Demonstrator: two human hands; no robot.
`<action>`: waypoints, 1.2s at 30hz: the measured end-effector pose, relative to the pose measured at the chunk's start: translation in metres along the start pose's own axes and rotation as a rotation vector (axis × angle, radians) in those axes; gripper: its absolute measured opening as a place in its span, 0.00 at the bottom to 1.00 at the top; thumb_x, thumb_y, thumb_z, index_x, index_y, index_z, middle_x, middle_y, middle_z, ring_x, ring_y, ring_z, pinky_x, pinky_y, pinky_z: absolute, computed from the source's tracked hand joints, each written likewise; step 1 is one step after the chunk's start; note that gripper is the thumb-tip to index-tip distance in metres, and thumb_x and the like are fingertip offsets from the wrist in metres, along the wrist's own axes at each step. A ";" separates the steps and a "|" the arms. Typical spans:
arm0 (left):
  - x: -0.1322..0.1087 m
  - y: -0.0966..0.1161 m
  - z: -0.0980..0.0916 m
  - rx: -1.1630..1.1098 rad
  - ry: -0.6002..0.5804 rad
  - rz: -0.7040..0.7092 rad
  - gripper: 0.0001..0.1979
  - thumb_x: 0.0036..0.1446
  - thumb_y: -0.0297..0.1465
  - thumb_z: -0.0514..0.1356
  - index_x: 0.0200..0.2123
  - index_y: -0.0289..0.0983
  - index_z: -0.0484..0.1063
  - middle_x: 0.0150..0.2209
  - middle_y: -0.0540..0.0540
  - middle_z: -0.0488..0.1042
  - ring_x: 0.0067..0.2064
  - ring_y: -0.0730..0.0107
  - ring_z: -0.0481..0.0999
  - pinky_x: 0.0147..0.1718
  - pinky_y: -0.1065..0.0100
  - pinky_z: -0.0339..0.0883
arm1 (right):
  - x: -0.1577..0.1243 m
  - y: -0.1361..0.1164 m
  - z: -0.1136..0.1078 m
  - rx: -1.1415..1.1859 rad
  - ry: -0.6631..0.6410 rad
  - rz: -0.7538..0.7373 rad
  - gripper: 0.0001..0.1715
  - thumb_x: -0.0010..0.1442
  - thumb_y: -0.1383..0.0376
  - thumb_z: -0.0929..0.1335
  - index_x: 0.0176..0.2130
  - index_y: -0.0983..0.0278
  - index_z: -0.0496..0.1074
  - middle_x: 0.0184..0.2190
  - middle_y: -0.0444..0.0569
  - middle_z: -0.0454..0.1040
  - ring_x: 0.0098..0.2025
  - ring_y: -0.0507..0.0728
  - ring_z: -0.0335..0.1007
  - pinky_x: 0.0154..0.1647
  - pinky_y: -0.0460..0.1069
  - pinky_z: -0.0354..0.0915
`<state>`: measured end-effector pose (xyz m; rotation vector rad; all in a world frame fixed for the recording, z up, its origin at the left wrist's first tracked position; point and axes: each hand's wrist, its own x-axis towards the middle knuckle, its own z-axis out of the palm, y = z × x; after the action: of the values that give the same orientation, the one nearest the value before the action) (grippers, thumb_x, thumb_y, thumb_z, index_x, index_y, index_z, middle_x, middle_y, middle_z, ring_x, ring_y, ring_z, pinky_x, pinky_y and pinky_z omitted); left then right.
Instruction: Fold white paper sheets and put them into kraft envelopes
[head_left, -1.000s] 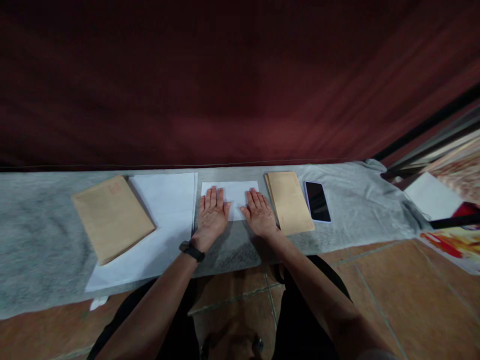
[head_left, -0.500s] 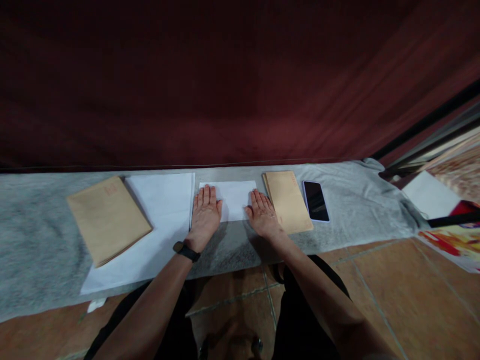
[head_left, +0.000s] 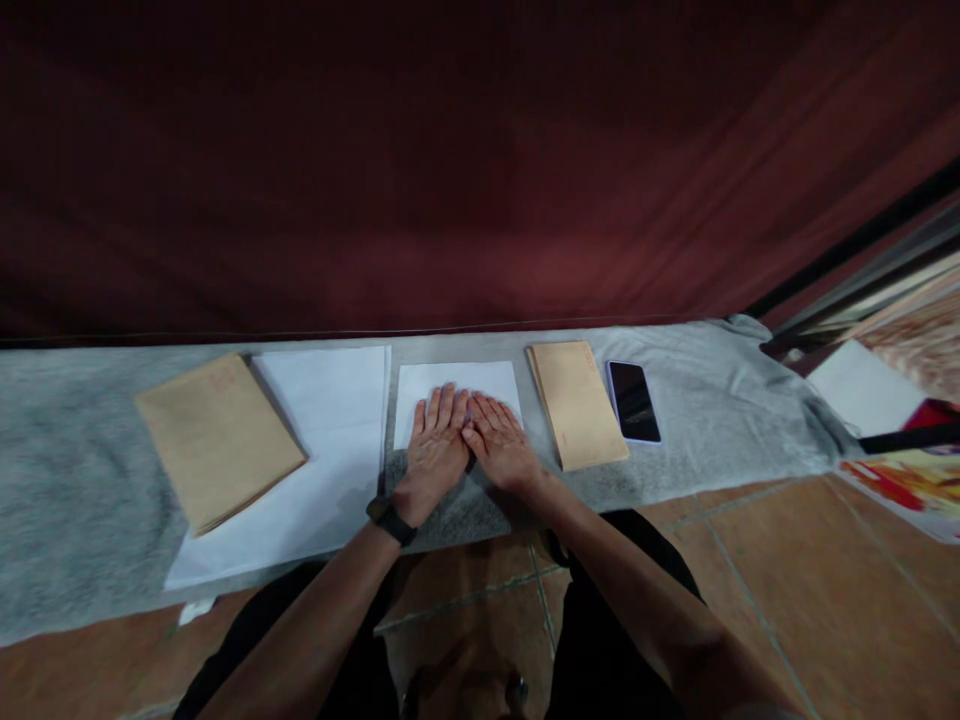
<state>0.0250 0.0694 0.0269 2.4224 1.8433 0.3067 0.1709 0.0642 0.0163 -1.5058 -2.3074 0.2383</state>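
Behind everything hangs a dark red curtain [head_left: 480, 180], and below it runs a long worktop [head_left: 712, 420] draped in grey fabric. From my remote seat I see the left hand [head_left: 437, 445] and the right hand [head_left: 501, 448] lying palm down, side by side and touching, on a folded white sheet of paper [head_left: 457, 380] at the middle of the worktop. The fingers of both are stretched out flat, gripping nothing. A black wristband [head_left: 390, 519] circles the left wrist. Just right of the sheet lies a slim brown paper envelope [head_left: 576, 403], then a black smartphone [head_left: 634, 400]. To the left sits a stack of white paper [head_left: 322, 440] with a brown envelope pile [head_left: 217, 440] overlapping it.
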 end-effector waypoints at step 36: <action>0.041 -0.015 -0.001 -0.077 0.064 -0.009 0.30 0.70 0.34 0.41 0.69 0.27 0.58 0.72 0.35 0.56 0.74 0.52 0.50 0.71 0.48 0.47 | 0.038 0.013 -0.012 0.008 0.032 0.119 0.32 0.75 0.57 0.53 0.69 0.70 0.60 0.71 0.56 0.57 0.73 0.60 0.51 0.73 0.59 0.52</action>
<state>0.0213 0.1124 0.0293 2.3798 1.8312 0.4503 0.1730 0.1031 0.0316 -1.6328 -2.1924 0.2534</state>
